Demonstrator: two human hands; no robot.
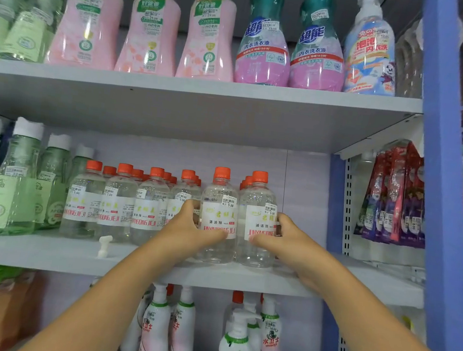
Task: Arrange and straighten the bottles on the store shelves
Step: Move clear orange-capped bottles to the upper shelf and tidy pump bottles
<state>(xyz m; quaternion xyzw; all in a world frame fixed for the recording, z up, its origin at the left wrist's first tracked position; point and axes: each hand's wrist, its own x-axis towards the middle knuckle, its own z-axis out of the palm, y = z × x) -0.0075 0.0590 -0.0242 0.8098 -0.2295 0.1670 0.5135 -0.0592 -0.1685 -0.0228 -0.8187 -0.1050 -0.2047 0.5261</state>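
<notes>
Mid-step in squaring up the front row of clear orange-capped cleaner bottles on the middle shelf point(45, 253). Left hand point(187, 228) wrapped round the left flank of one front bottle point(218, 217), thumb across the lower label, fingers curled behind. Right hand point(281, 237) cupped the same way on the neighbouring bottle point(258, 221), thumb over the label's lower edge, fingers tucked round the far right side. Both bottles upright, touching, pressed together between the hands, labels facing out, set nearer the shelf lip than the rest of the row point(118, 203) off to the left of the left hand.

Next move, by judgement: sliding the pair back level with that row, or drawing the others forward, labels kept square; gentle even pressure needed, since light plastic bottles tip easily.

Both forearms reaching up and forward from below, converging, wrists roughly level with the labels. Small white cap-like piece point(104, 245) lying loose on the shelf, left of the left forearm.
</notes>
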